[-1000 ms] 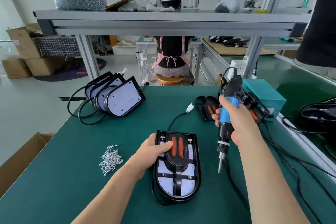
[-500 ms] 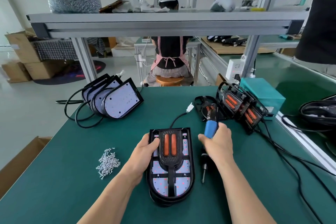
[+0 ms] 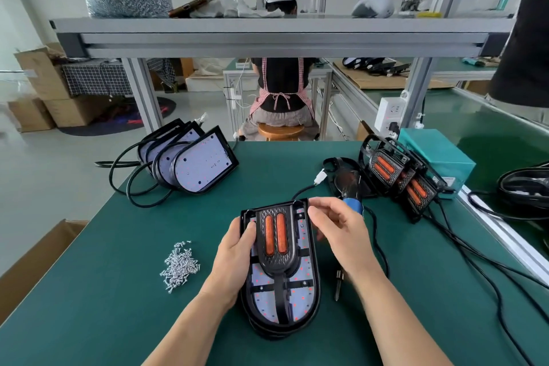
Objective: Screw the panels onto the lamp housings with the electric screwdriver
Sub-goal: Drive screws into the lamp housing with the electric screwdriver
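Centrally on the green table: lamp housing lies flat, black panel with two orange strips seated on it. Left hand grips the housing's left rim, thumb on the panel. Right hand hovers over the far right corner, fingers relaxed, holding nothing. Electric screwdriver lies just right, partly under that hand. Screw pile to the left.

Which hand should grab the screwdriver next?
Right. The screwdriver lies right of the lamp, just under the right hand, which looks free. The left hand grips the lamp's left edge.
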